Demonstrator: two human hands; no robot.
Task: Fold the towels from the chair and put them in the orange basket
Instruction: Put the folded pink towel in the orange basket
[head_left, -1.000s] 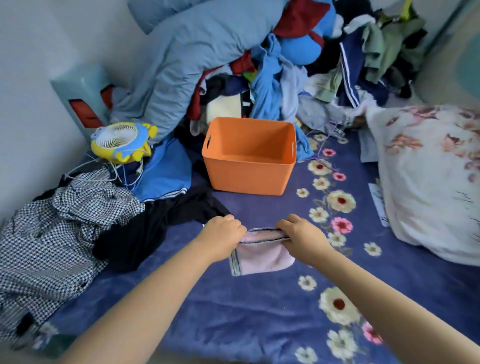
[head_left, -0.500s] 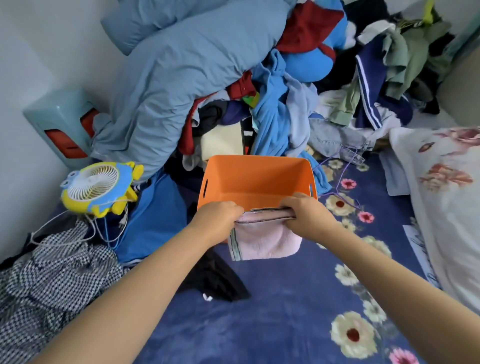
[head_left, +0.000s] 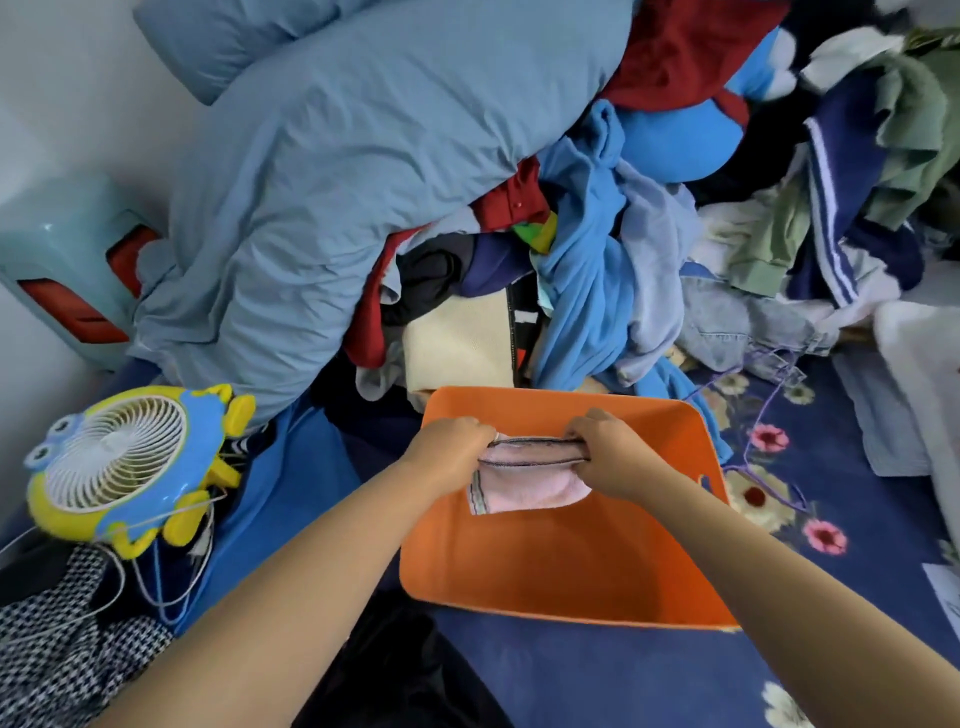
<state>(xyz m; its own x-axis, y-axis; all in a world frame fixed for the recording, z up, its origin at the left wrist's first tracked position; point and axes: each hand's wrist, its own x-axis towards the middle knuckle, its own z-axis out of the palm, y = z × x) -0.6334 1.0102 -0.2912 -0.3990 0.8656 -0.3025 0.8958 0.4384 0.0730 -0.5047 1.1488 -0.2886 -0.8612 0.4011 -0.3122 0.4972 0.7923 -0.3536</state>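
Note:
A folded pink towel (head_left: 527, 480) with a dark striped edge hangs over the inside of the orange basket (head_left: 561, 582). My left hand (head_left: 452, 452) grips the towel's top left corner and my right hand (head_left: 610, 449) grips its top right corner. Both hands are above the basket's opening, nearer its far wall. The basket sits on a blue flowered bedsheet (head_left: 597, 675), and its floor looks bare under the towel. No chair is in view.
A big heap of clothes and a grey-blue duvet (head_left: 332, 171) rises right behind the basket. A yellow and blue fan (head_left: 124, 462) with cables lies at the left, above a checked garment (head_left: 57, 654). Black cloth (head_left: 395, 675) lies at the basket's near left corner.
Both hands have carried the folded towel away from the bedsheet, forward, and over the basket's opening. The view has closed in on the basket.

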